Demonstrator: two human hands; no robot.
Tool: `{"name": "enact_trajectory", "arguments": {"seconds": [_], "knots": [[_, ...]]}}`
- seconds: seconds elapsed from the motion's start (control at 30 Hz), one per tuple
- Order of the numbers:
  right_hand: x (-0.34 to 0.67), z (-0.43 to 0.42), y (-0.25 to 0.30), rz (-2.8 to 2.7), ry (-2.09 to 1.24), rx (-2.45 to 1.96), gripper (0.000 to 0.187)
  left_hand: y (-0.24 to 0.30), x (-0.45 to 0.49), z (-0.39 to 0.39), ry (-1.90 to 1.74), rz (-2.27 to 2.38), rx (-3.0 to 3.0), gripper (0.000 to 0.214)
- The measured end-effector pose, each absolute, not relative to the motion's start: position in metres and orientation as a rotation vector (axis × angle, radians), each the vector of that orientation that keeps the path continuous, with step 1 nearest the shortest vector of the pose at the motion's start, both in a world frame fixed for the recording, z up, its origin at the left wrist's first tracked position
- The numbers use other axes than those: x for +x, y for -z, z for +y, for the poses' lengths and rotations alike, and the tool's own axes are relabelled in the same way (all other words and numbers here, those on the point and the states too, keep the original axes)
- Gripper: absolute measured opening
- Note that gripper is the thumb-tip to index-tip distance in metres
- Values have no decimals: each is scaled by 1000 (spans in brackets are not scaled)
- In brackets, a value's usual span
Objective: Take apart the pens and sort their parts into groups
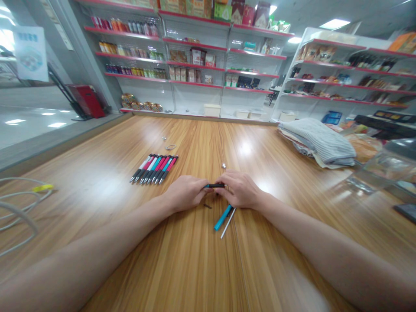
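Between my two hands is a pen part (214, 185), black with a bit of blue at its left end. My left hand (188, 191) pinches the blue end, and my right hand (238, 188) closes on the black end; its tip is hidden by the fingers. Under my right hand, a blue pen barrel (222, 218) and a thin white refill (228, 223) lie on the table, their upper ends covered. A small dark piece (208, 206) rests below my left fingertips. Just beyond my right hand lie small silver pen tips (223, 165).
Several assembled pens (154, 169) form a row at the left on the wooden table (156, 260). Beyond them is a small wire loop (170, 147). White cable (19, 208) coils at the left edge. Folded cloths (320, 141) and a clear container (386, 164) stand at the right.
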State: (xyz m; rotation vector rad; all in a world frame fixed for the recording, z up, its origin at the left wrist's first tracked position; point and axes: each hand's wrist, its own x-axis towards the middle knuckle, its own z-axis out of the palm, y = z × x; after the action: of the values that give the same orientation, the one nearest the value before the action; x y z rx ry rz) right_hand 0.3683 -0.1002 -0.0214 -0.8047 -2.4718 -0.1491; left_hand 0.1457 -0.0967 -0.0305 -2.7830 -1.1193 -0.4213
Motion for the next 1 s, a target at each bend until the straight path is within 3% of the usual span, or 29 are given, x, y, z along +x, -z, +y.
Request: {"name": "enact_trajectory", "arguments": {"seconds": [0.13,0.23,0.3,0.4,0.57,1.0], "knots": [[368,-99,26,-2447,117,-887,39,29,147,-98,435,-1115,-2809,28],[374,-90,31,-2270,-121,-999,46,26,149,-100,509,-1146,-2832,28],[381,-79,34,-2077,-208,-1090,44,23,150,-101,605,-1227,-2797,30],[393,-57,39,-2002,-55,-1172,30,20,152,-101,679,-1288,-2754,30],[402,-41,48,-2358,-12,-1153,45,19,151,-100,659,-1278,-2756,26],[391,-69,41,-2396,-171,-899,31,22,148,-95,653,-1409,-2744,31]]}}
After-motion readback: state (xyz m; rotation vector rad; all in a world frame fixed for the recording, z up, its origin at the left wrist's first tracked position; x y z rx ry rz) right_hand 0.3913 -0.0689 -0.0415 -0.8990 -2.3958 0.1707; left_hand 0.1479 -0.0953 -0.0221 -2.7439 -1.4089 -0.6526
